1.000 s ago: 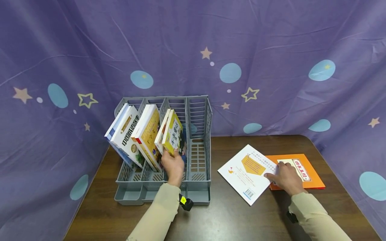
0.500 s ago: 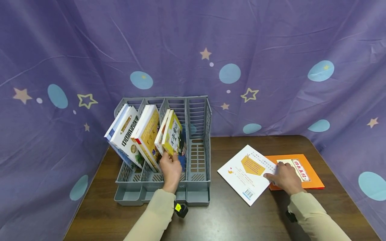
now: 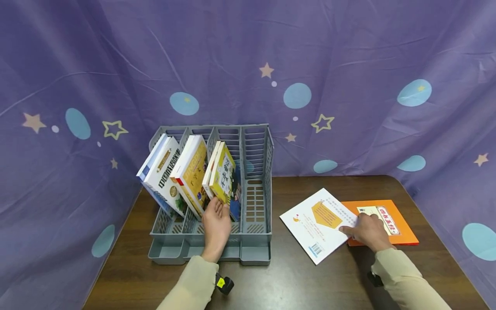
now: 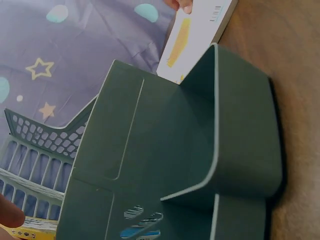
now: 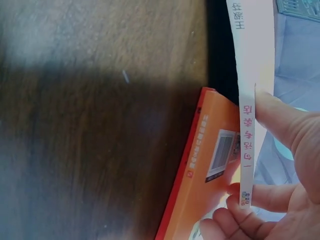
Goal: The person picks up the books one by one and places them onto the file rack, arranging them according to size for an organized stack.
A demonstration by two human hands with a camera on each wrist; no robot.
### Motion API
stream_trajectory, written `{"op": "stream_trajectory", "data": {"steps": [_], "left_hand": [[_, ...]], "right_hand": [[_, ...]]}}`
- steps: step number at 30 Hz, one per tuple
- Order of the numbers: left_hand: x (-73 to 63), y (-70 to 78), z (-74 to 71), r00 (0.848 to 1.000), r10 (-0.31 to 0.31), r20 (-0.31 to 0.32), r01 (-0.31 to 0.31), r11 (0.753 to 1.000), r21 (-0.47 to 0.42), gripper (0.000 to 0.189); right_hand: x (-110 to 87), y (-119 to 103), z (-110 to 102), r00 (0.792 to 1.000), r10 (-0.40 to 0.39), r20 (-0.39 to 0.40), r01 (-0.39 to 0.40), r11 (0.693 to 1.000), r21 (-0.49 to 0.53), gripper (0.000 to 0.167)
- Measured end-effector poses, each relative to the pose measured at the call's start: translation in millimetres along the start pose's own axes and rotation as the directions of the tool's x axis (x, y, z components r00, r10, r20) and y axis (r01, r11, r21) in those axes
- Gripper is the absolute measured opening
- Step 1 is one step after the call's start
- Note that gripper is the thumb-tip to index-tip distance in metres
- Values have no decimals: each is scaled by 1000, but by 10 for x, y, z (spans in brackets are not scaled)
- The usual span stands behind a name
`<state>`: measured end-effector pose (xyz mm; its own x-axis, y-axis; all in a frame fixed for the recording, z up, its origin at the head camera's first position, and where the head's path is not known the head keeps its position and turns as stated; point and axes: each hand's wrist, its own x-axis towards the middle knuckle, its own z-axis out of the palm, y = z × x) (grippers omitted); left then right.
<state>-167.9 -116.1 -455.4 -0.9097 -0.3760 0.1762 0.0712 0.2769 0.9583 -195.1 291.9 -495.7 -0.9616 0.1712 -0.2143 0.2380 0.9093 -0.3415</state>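
Note:
In the head view my left hand (image 3: 216, 224) is at the lower corner of a yellow-covered book (image 3: 224, 172), fingertips right at its edge, fingers fairly straight. That book leans beside a thinner pale one in the third compartment of a grey book rack (image 3: 255, 234). In the left wrist view only a fingertip (image 4: 11, 212) shows over a yellow edge. My right hand (image 3: 370, 232) pinches a white book (image 3: 310, 226), thumb on its cover and fingers underneath, as the right wrist view shows. Partly under that book and hand lies an orange book (image 3: 404, 221).
White and blue books (image 3: 160, 172) lean in the rack's leftmost compartment. Thick yellow-orange books (image 3: 193, 172) fill part of the second one. A low tray front (image 3: 166, 254) runs along the rack. Behind the brown table (image 3: 279, 288) hangs a purple curtain (image 3: 232, 51).
My left hand has slid down and slightly left along the yellow book, its fingers loosening. The right hand stays on the white book, which has barely shifted.

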Motion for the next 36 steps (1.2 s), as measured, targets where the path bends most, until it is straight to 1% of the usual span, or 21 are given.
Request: {"op": "stream_trajectory", "data": {"steps": [2,7,12,17,20,24,27,29,32,34,36], "left_hand": [[-25,1,-21,1000,4,5,-4,1000,10,44],[-85,11,-78,999,43,9,-43,998,37,42],[-150,20,-129,996,80,30,-82,995,58,41],[-193,-1,-169,992,123,19,-124,990,63,40],[-221,5,-194,991,131,28,-133,989,67,40],[-273,11,-230,990,130,46,-133,988,76,41],[-325,16,-249,987,153,54,-158,982,101,42],[-361,25,-254,981,183,63,-189,975,115,42],[-415,58,-253,971,227,80,-235,964,125,42],[-453,87,-252,965,241,100,-252,960,123,43],[-490,122,-249,963,241,121,-255,959,121,43]], "right_hand": [[-11,11,-14,1000,-8,2,8,1000,8,79],[-48,42,-44,1000,-17,12,17,999,34,78],[-112,83,-94,999,-34,1,34,999,27,73],[-197,123,-164,999,-53,3,53,997,57,72],[-251,140,-208,998,-57,3,57,995,87,70],[-308,142,-267,999,-38,5,37,994,103,70],[-355,135,-303,999,-30,-15,32,994,103,67],[-395,128,-337,999,-32,-31,35,993,112,64],[-463,115,-373,998,-37,-58,46,988,151,55],[-512,98,-394,995,-48,-90,63,984,168,47],[-560,74,-404,989,-66,-132,89,980,178,38]]}}
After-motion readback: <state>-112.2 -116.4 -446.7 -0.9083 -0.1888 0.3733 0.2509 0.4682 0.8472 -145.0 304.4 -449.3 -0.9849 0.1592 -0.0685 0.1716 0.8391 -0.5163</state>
